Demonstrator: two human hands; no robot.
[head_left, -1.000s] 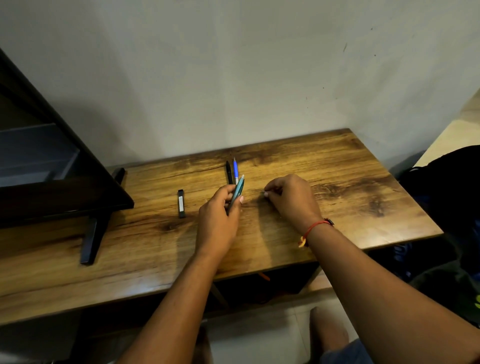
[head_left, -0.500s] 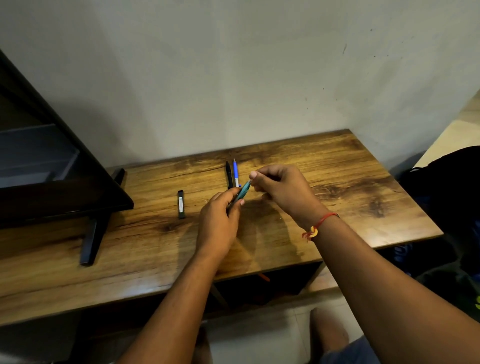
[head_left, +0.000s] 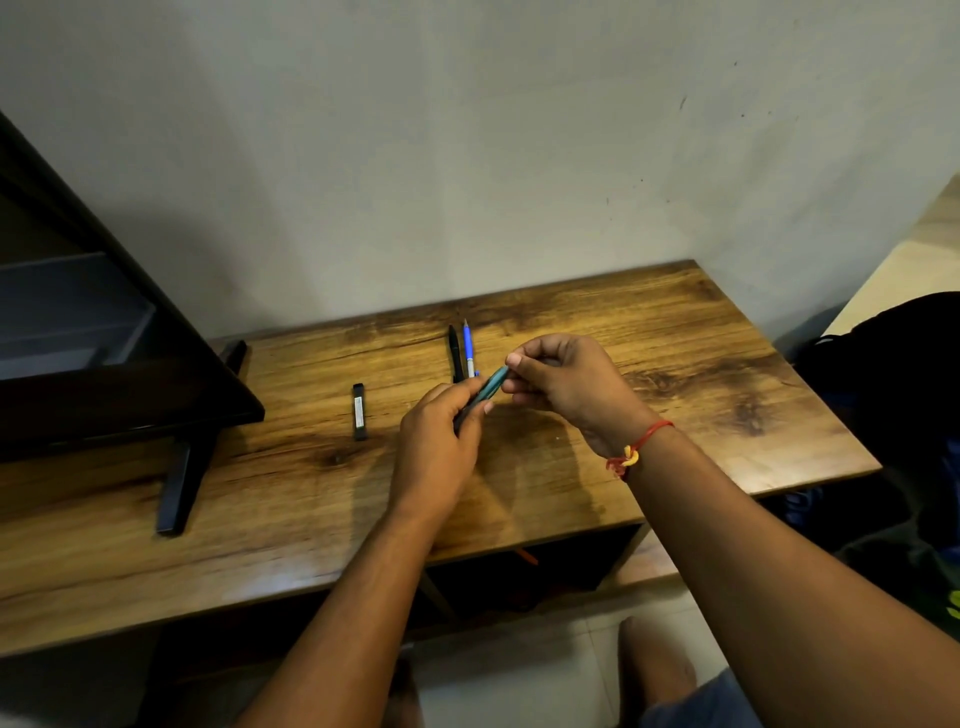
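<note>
Left hand (head_left: 436, 447) grip closed round slim teal plastic pen (head_left: 491, 387), just above brown wooden bench (head_left: 675, 364). Right hand (head_left: 566, 384) grip pinches its far end. Suggest: brace barrel, work the end straight along the axis. Slim black pen (head_left: 455, 353) and blue pen (head_left: 469, 348) lie beyond.

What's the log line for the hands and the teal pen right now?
left hand: grips teal pen | right hand: pinches its far tip | table: black pen, blue pen, black bar lying
</note>
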